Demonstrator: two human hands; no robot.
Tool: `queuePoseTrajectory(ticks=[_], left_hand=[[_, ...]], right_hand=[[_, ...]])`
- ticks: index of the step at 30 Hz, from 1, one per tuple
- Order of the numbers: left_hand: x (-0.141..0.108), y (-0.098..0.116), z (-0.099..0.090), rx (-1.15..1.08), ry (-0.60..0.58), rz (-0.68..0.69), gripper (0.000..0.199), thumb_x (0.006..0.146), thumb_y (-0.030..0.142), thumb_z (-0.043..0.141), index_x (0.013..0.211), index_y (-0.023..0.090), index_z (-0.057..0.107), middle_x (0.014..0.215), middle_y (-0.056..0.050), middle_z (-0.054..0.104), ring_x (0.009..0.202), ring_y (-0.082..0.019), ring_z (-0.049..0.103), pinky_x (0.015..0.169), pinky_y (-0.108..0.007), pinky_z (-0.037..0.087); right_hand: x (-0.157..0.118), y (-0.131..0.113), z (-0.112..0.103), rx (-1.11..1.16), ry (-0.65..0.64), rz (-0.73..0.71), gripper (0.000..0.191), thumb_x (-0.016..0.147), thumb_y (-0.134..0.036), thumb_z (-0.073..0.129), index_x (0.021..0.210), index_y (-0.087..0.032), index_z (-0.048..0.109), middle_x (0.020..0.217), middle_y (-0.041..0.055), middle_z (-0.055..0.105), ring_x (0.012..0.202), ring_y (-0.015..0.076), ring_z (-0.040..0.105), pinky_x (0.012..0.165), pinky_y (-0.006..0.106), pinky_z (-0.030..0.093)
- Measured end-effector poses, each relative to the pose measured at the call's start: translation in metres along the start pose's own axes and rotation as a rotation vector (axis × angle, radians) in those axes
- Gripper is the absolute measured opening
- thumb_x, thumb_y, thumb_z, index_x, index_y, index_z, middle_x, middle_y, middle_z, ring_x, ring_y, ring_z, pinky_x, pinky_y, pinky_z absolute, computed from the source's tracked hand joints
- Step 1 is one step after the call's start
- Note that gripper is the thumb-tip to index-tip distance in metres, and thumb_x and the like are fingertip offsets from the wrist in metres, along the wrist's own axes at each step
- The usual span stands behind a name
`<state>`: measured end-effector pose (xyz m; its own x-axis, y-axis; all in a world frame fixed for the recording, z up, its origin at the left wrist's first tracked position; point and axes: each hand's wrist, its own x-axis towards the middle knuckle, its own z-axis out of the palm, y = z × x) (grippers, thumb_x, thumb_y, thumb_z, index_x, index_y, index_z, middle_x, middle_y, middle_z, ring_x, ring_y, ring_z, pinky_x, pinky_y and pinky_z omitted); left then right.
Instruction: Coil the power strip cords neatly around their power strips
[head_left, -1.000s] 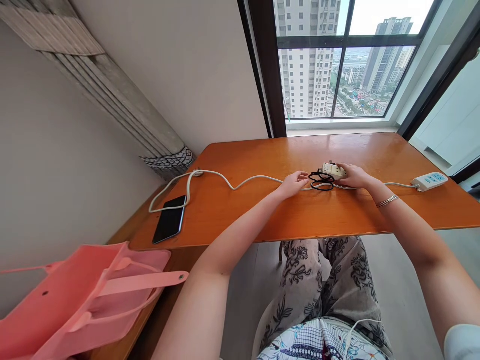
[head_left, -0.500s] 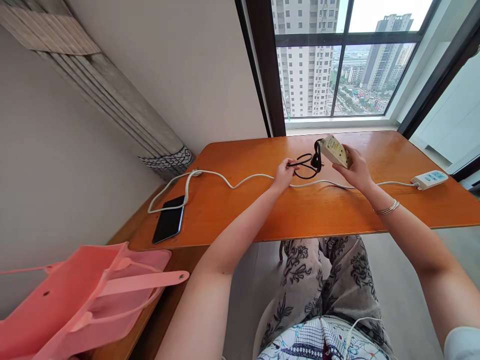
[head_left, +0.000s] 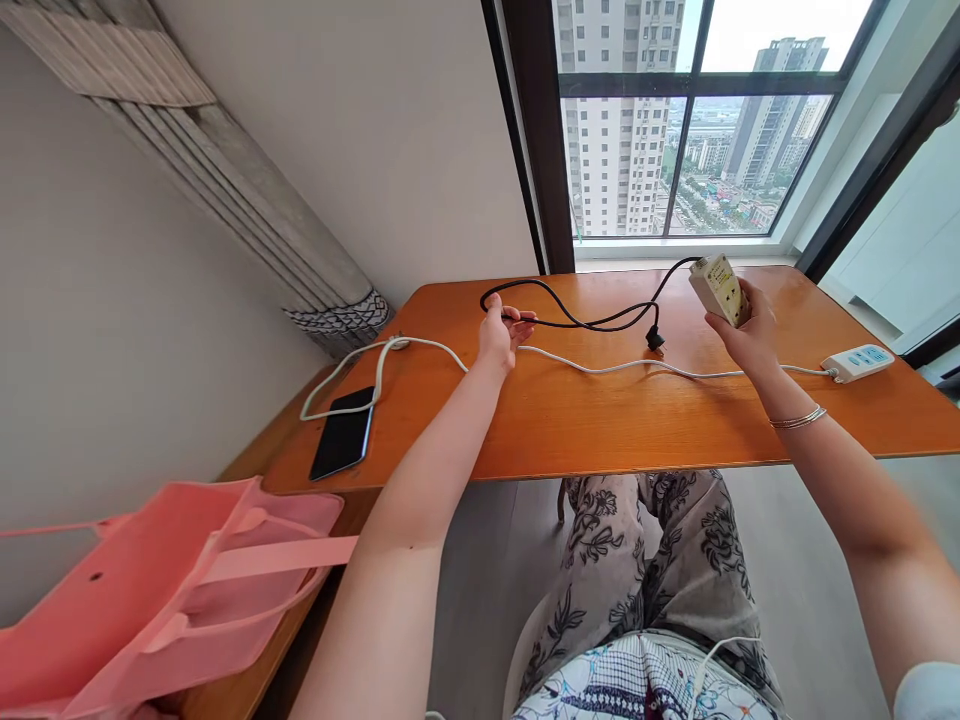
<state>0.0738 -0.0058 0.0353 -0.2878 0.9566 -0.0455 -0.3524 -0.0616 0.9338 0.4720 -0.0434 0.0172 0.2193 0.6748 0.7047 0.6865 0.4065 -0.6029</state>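
Note:
My left hand (head_left: pixel 504 332) is closed on a loop of black power cord (head_left: pixel 559 300) over the middle of the table. The cord runs right to a small cream power strip (head_left: pixel 718 285), gripped by my right hand (head_left: pixel 750 325) and tilted above the tabletop. A black plug (head_left: pixel 655 340) on the cord hangs low between my two hands. Below the black cord, a white cable (head_left: pixel 622 370) stretches across the table and passes behind both my arms. It ends at a white power strip (head_left: pixel 859 363) lying on the right.
A dark phone (head_left: pixel 341 435) lies at the table's left, under the white cable's loop. An open pink bag (head_left: pixel 172 590) stands at the lower left. The wooden table (head_left: pixel 600 430) reaches toward the window (head_left: pixel 697 160). A gathered curtain (head_left: pixel 285 230) hangs at the left.
My left hand has moved left, drawing the bunched black cord out into a long loop. My right hand has shifted right with the cream power strip. The plug has dropped lower.

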Motion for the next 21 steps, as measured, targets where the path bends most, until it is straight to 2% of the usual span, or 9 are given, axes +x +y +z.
queuePoseTrajectory(ticks=[6, 9, 12, 15, 18, 21], left_hand=[[0.002, 0.012, -0.015, -0.076, -0.014, 0.076, 0.06, 0.083, 0.081, 0.044, 0.079, 0.022, 0.055, 0.086, -0.007, 0.074, 0.076, -0.018, 0.074, 0.058, -0.024, 0.054], [0.003, 0.016, -0.021, -0.061, 0.01, 0.092, 0.057, 0.082, 0.079, 0.047, 0.084, 0.022, 0.058, 0.086, -0.006, 0.074, 0.072, -0.018, 0.074, 0.054, -0.022, 0.053], [0.004, 0.015, -0.028, -0.019, -0.014, 0.122, 0.041, 0.082, 0.061, 0.066, 0.081, 0.021, 0.059, 0.086, -0.005, 0.073, 0.075, -0.016, 0.073, 0.06, -0.02, 0.054], [0.006, 0.009, -0.038, 0.057, -0.081, 0.178, 0.025, 0.069, 0.028, 0.082, 0.071, 0.018, 0.059, 0.094, -0.004, 0.074, 0.085, -0.013, 0.073, 0.074, -0.02, 0.056], [0.011, 0.003, -0.051, 0.252, -0.174, 0.165, 0.021, 0.058, 0.011, 0.081, 0.063, 0.016, 0.061, 0.101, -0.008, 0.075, 0.097, -0.018, 0.072, 0.086, -0.027, 0.056], [0.019, 0.0, -0.061, 0.469, -0.258, 0.059, 0.017, 0.052, 0.004, 0.075, 0.059, 0.017, 0.066, 0.097, -0.012, 0.077, 0.101, -0.024, 0.071, 0.093, -0.034, 0.055]], right_hand=[[-0.001, 0.009, -0.011, 0.0, 0.012, 0.096, 0.071, 0.068, -0.049, 0.076, 0.132, -0.028, 0.054, 0.127, 0.0095, 0.06, 0.118, 0.0335, 0.059, 0.1, 0.055, 0.049], [-0.005, 0.013, -0.017, -0.021, 0.034, 0.132, 0.074, 0.065, -0.048, 0.078, 0.131, -0.025, 0.055, 0.127, 0.0104, 0.061, 0.118, 0.0332, 0.059, 0.102, 0.054, 0.048], [-0.011, 0.018, -0.023, -0.016, 0.05, 0.152, 0.076, 0.064, -0.047, 0.079, 0.131, -0.02, 0.055, 0.127, 0.0125, 0.061, 0.117, 0.0328, 0.06, 0.103, 0.054, 0.048], [-0.017, 0.021, -0.027, 0.016, 0.034, 0.141, 0.076, 0.067, -0.05, 0.077, 0.132, -0.02, 0.054, 0.128, 0.0137, 0.061, 0.116, 0.0339, 0.06, 0.1, 0.056, 0.049], [-0.022, 0.02, -0.031, -0.005, 0.003, 0.079, 0.072, 0.069, -0.053, 0.076, 0.131, -0.023, 0.056, 0.127, 0.0132, 0.061, 0.117, 0.0369, 0.058, 0.1, 0.061, 0.047], [-0.027, 0.014, -0.033, -0.013, -0.024, 0.04, 0.069, 0.07, -0.054, 0.076, 0.13, -0.026, 0.057, 0.127, 0.0134, 0.061, 0.118, 0.0377, 0.058, 0.1, 0.061, 0.046]])
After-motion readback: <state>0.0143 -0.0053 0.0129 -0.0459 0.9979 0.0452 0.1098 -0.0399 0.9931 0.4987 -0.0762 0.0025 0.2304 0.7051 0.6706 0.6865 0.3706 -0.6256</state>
